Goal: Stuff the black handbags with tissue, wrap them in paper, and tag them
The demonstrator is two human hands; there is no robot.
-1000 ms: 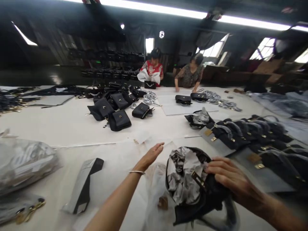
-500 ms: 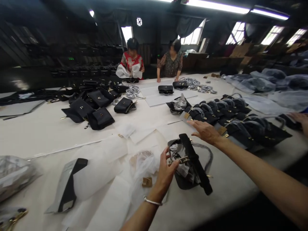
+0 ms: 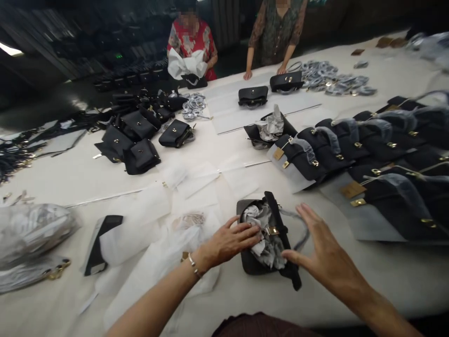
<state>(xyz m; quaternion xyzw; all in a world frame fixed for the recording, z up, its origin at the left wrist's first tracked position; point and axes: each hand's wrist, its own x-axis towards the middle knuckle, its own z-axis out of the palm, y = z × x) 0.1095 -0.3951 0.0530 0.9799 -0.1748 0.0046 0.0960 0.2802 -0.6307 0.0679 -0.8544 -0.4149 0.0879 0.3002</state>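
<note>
A small black handbag (image 3: 251, 263) lies open on the white table (image 3: 386, 271) in front of me, stuffed with grey tissue paper (image 3: 265, 248). Its flap with a gold clasp (image 3: 272, 230) stands up across the middle. My left hand (image 3: 229, 241), with a bracelet on the wrist, rests flat on the tissue at the bag's left side, fingers stretched out. My right hand (image 3: 321, 250) hovers just right of the bag, fingers spread, holding nothing.
A row of black bags with gold tags (image 3: 368, 154) lies at the right. More black bags (image 3: 136, 140) are piled at the left middle. Loose white paper sheets (image 3: 157, 229) and plastic-wrapped bundles (image 3: 31, 234) lie to my left. Two other people (image 3: 191, 35) work at the far side.
My right hand drew back from the row of bags to beside the open bag. My left hand shifted from the clasp to lie flat on the tissue. The view tilted down.
</note>
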